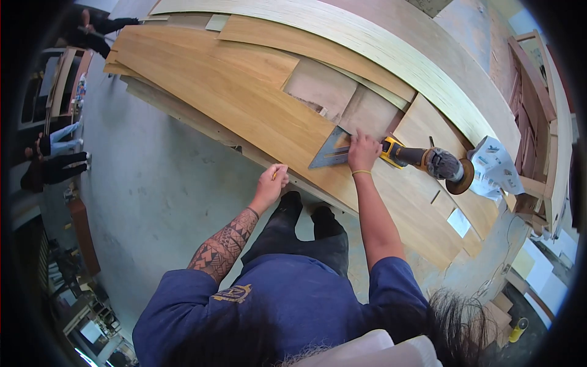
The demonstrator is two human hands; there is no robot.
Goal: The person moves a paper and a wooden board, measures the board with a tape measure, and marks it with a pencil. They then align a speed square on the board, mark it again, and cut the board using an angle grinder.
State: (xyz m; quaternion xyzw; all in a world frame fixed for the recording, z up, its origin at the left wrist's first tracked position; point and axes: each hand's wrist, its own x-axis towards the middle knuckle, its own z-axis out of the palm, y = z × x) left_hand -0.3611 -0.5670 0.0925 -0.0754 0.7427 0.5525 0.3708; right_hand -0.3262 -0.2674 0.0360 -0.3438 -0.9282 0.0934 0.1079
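My left hand (271, 185) is closed round a small yellow pencil, just off the near edge of the workbench. On the brown wood panel (226, 92) lies a grey triangular square (330, 154). My right hand (364, 151) grips the right end of this square, its fingers bent over it near the panel's cut edge. Directly right of that hand rests a yellow and black power tool (416, 156) with a round brown disc (461, 177) at its end.
Long pale boards (367, 37) lie along the bench's far side. A printed sheet (495, 168) is beyond the disc. Wooden frames (532, 104) stand at the right. Several people are at the far left. A yellow tape measure (518, 329) is at lower right.
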